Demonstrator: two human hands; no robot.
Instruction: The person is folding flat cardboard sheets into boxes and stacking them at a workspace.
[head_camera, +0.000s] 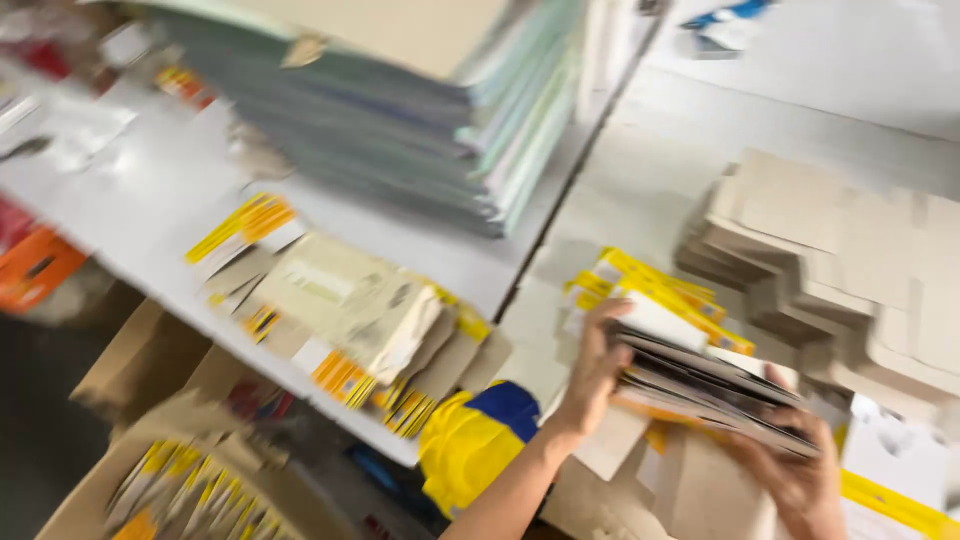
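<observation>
Bundle: we hold a bundle of flat folded cartons (700, 385) low and right of centre, just above the counter (640, 190).
Long axis: it runs from upper left down to lower right; the upper-left end points toward the dark seam between the two counter tops, the other end toward the lower right corner.
Lie: the cartons are stacked flat on one another, slightly fanned, white and yellow faces on top, dark edges showing along the side.
Left hand: our left hand (597, 365) wraps the upper-left end, thumb on top, fingers (612, 318) curled closed around the edge.
Right hand: our right hand (800, 465) cups the lower-right end from beneath, fingers bent and closed on the bundle.
Hard to see: the whole picture is smeared by motion, so print and carton edges blur together; we cannot count the cartons.
Hidden: the underside of the bundle and the fingertips beneath it are covered; the right hand is cut off at the bottom edge.
Nearby right: a pile of brown cardboard blanks (840, 260) lies just beyond the bundle.
Nearby left: loose yellow and white cartons (350, 315) lie scattered along the counter's front edge.
Behind: a tall stack of greenish sheets (420, 110) sits on the left counter.
Below: an open box of cartons (190, 480) stands at lower left, well apart from both hands.
</observation>
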